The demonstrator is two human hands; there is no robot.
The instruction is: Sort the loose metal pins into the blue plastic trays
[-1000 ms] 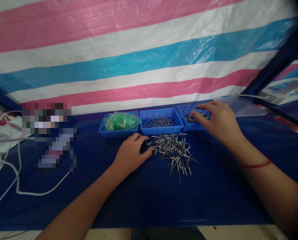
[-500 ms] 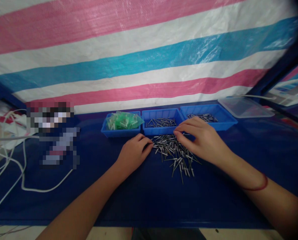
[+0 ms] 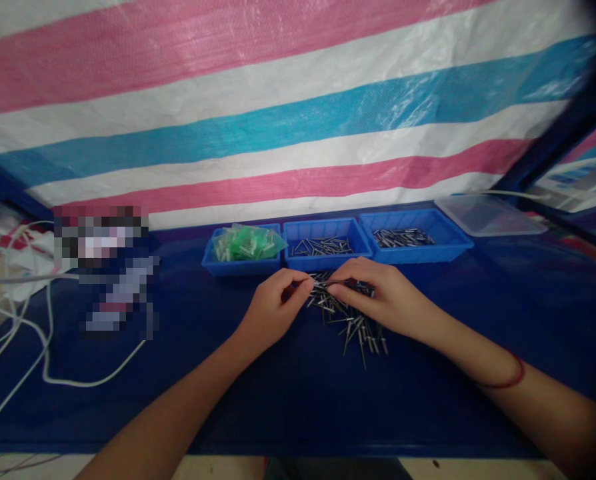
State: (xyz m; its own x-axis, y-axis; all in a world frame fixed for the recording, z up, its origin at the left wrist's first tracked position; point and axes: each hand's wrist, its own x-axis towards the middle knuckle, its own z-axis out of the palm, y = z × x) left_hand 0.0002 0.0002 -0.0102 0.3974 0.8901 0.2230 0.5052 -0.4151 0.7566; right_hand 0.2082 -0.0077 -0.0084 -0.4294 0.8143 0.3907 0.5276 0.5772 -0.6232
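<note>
A loose pile of silver blind rivets [image 3: 363,330] with long dark stems lies on the blue table in front of me. At the pile's left edge, the thumb and forefinger of my left hand [image 3: 268,310] pinch what looks like one blind rivet. My right hand [image 3: 391,297] reaches over the pile from the right with its fingertips pinched close to the left ones. What sits between those right fingertips is too small to make out. Behind the hands, a middle blue bin [image 3: 323,260] and a right blue bin [image 3: 443,247] hold more rivets.
A left blue bin [image 3: 243,268] carries a green-tinted plastic bag [image 3: 251,241] of small parts. A clear plastic lid [image 3: 498,217] lies at the back right. White cables [image 3: 85,382] loop over the table's left side. A striped tarp [image 3: 278,120] hangs behind the bins.
My right hand has moved left and toward me, from near the right bin to beside my left fingertips. My left hand has shifted slightly right.
</note>
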